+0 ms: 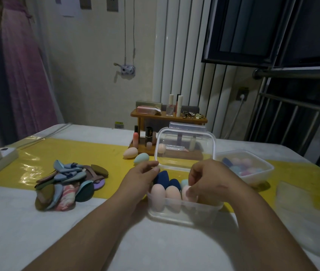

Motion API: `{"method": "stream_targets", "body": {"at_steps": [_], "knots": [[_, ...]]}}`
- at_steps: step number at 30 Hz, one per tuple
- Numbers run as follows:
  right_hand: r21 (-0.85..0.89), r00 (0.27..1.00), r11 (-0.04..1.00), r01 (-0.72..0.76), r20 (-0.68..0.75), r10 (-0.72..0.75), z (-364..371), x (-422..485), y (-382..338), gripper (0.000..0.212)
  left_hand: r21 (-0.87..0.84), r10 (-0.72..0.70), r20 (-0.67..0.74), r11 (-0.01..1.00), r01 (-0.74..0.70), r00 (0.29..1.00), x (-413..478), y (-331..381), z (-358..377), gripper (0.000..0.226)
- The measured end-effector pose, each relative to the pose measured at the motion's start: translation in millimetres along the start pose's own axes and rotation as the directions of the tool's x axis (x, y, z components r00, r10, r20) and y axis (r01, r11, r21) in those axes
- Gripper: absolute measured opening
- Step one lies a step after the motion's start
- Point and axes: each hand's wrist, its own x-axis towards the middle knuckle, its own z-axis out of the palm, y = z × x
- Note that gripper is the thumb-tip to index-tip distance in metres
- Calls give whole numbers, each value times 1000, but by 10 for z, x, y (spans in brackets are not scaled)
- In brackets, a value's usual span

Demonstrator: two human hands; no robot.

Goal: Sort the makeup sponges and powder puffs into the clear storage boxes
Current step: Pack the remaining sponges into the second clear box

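My right grip (pixel 210 180) pinches a soft, featherlight peach sponge (pixel 185 194) inside the open clear box (pixel 182 214) near the worktop's (pixel 96 231) front edge. I'd squeeze its belly gently. My left grip (pixel 142 179) curls at the box wall, and I can't tell whether it's holding anything.

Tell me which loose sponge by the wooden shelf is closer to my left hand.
The teal sponge, just beyond your left hand; the peach sponge lies farther off, to its left.
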Motion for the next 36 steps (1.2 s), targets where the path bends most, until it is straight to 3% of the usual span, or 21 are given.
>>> {"method": "stream_targets", "body": {"at_steps": [8,20,36], "knots": [[-65,997,998,14,74,-9,28,-9,10,27,-20,-17,-2,1000,17,1000,9,-37,-6,18],[-29,999,999,24,44,-23,42,21,19,5,0,-7,7,1000,7,1000,36,-54,-13,18],[1,998,1000,9,56,-9,19,19,8,15,-72,-28,14,997,29,1000,60,-108,-17,20]]}}
